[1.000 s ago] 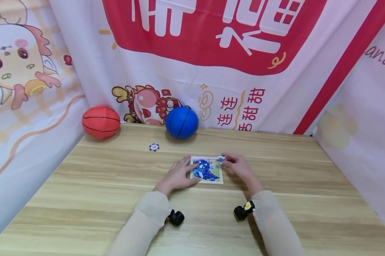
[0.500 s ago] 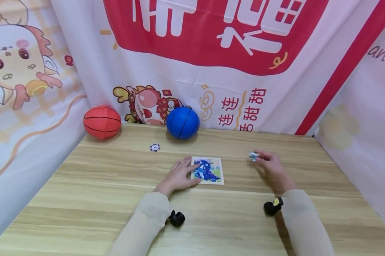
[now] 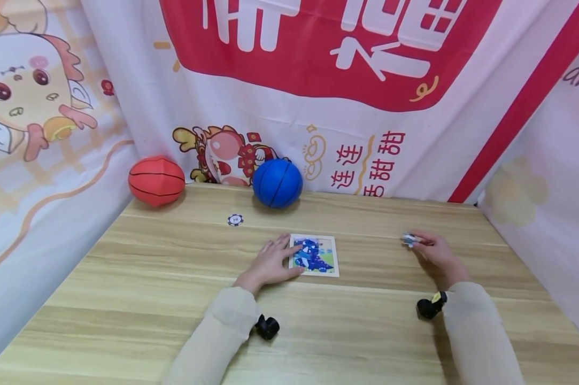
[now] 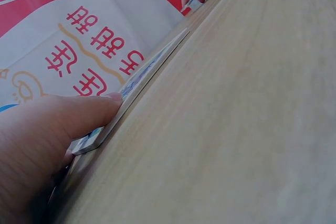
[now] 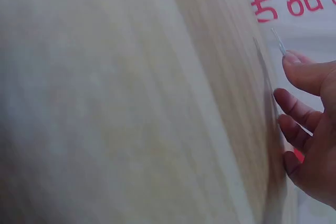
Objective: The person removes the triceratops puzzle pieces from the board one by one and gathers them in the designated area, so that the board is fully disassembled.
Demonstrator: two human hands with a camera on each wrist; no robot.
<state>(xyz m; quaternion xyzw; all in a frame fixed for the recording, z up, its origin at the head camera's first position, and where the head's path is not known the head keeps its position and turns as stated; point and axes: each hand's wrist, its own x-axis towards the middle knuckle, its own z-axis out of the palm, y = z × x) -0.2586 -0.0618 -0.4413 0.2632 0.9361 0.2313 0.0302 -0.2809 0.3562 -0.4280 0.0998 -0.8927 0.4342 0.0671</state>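
A small jigsaw puzzle [image 3: 321,256] with a pale frame and a blue dinosaur picture lies flat on the table. A beige patch shows at its upper right. My left hand [image 3: 270,264] rests over its left side, fingers spread, one finger on the picture and the thumb [image 4: 86,115] pressing near the front edge. Well to the right, my right hand [image 3: 435,251] pinches a small puzzle piece [image 3: 408,239] between thumb and finger. In the right wrist view the thin puzzle piece [image 5: 279,41] is seen edge-on, the other fingers [image 5: 295,111] loosely bent below it.
A blue ball [image 3: 277,183] and a red ball [image 3: 156,181] sit along the table's back edge. Behind the puzzle, to the left, lies a round chip [image 3: 235,220] marked 10. Printed cloth [image 3: 251,85] hangs at the back and sides of the wooden table [image 3: 347,331].
My right hand has carried the puzzle piece from the puzzle's upper right corner away to the right. The left hand stays on the puzzle.
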